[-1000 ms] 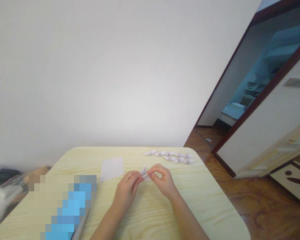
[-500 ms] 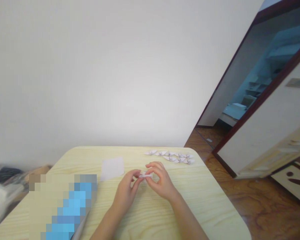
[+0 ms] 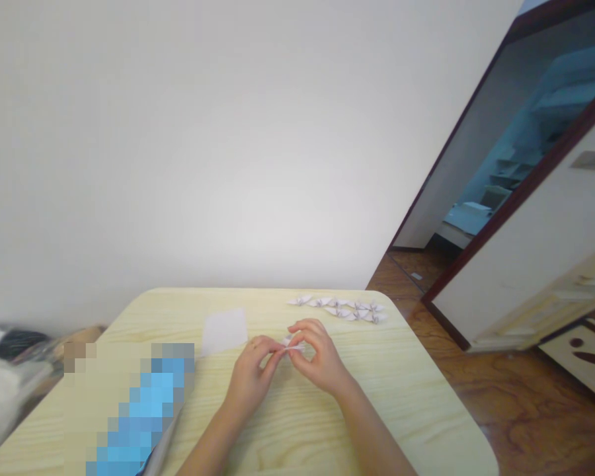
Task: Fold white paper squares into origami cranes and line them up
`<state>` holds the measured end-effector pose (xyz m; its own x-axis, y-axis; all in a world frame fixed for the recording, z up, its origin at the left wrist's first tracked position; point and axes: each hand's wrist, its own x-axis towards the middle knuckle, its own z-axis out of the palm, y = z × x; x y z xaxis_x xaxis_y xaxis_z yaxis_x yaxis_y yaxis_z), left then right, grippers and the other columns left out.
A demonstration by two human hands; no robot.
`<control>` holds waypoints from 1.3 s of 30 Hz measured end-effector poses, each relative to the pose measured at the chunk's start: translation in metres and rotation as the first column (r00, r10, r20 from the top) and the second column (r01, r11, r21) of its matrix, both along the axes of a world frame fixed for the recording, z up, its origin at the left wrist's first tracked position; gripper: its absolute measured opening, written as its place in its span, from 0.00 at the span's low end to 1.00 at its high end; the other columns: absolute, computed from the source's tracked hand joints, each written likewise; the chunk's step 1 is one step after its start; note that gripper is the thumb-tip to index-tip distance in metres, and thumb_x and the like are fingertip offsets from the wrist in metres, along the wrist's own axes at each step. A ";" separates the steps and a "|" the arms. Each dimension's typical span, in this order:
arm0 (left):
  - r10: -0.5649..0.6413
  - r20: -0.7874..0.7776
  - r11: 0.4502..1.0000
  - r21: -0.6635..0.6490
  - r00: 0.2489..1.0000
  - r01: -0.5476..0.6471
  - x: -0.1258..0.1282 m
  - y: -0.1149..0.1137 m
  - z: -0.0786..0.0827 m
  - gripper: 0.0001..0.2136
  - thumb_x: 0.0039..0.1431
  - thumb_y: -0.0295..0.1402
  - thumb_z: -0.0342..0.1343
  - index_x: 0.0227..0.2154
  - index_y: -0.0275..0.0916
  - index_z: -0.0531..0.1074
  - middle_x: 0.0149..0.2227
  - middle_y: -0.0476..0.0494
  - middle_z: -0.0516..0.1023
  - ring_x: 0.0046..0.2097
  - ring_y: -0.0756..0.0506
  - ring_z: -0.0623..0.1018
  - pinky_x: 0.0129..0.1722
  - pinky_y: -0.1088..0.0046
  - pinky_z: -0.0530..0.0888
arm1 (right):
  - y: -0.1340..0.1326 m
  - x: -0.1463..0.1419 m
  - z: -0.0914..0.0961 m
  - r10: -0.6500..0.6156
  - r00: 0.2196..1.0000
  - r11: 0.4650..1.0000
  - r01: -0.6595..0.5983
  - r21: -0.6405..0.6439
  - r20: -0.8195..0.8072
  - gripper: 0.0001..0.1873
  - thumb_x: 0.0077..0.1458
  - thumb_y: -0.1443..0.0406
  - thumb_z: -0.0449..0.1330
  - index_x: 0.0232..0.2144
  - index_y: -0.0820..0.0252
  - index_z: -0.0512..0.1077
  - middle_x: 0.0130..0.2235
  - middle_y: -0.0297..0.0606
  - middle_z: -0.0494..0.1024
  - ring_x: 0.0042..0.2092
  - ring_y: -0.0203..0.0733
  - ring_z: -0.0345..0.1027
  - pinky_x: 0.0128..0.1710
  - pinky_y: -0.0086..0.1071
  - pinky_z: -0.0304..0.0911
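Both my hands meet over the middle of a pale wooden table (image 3: 416,410). My left hand (image 3: 250,380) pinches one end of a small folded white paper piece (image 3: 291,344) with its fingertips. My right hand (image 3: 317,360) curls round the other end of the same piece, fingers closed on it. A flat square sheet of white paper (image 3: 224,330) lies just beyond my left hand. Along the table's far right edge sit several finished small folded paper figures (image 3: 340,307) in two short rows.
A blurred blue patch (image 3: 139,410) covers the table's near left part. Dark clutter (image 3: 10,370) lies off the table's left side. A white wall stands behind the table. To the right is wooden floor (image 3: 525,410) and an open doorway (image 3: 500,185).
The folded paper, held upright a second ago, now lies flatter between my fingertips. Both hands have drawn slightly closer together and shifted a little away from me.
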<state>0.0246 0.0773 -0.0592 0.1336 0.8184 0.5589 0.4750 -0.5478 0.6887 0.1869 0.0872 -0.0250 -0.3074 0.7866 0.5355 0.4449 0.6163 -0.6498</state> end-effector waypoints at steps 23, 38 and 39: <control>0.262 0.290 0.939 -0.297 0.921 -0.173 -0.010 0.009 0.000 0.10 0.50 0.38 0.53 0.23 0.37 0.70 0.23 0.49 0.70 0.27 0.50 0.70 0.26 0.76 0.66 | 0.017 0.011 -0.024 -0.035 0.983 0.970 -0.010 -0.242 -0.183 0.08 0.50 0.64 0.55 0.35 0.60 0.68 0.37 0.40 0.72 0.42 0.41 0.65 0.44 0.35 0.59; 0.239 0.451 0.916 -0.400 0.860 -0.044 -0.004 0.010 -0.011 0.11 0.49 0.39 0.54 0.32 0.38 0.69 0.25 0.50 0.71 0.27 0.49 0.74 0.22 0.77 0.70 | 0.012 -0.017 -0.036 0.005 0.919 0.793 -0.244 -0.558 -0.394 0.09 0.48 0.61 0.57 0.30 0.62 0.70 0.26 0.34 0.73 0.26 0.34 0.65 0.24 0.25 0.59; 0.219 0.433 0.925 -0.378 0.874 -0.045 -0.003 0.010 -0.012 0.10 0.49 0.39 0.54 0.31 0.38 0.70 0.27 0.48 0.72 0.28 0.49 0.74 0.24 0.76 0.71 | 0.013 -0.017 -0.037 -0.005 0.915 0.789 -0.244 -0.564 -0.404 0.10 0.47 0.61 0.57 0.30 0.62 0.70 0.26 0.34 0.73 0.26 0.34 0.64 0.23 0.25 0.59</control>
<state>0.0212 0.0874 -0.0710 -0.1902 0.9599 0.2060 0.1068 -0.1883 0.9763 0.1698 0.1005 -0.0617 -0.3011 0.9513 0.0666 0.0476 0.0847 -0.9953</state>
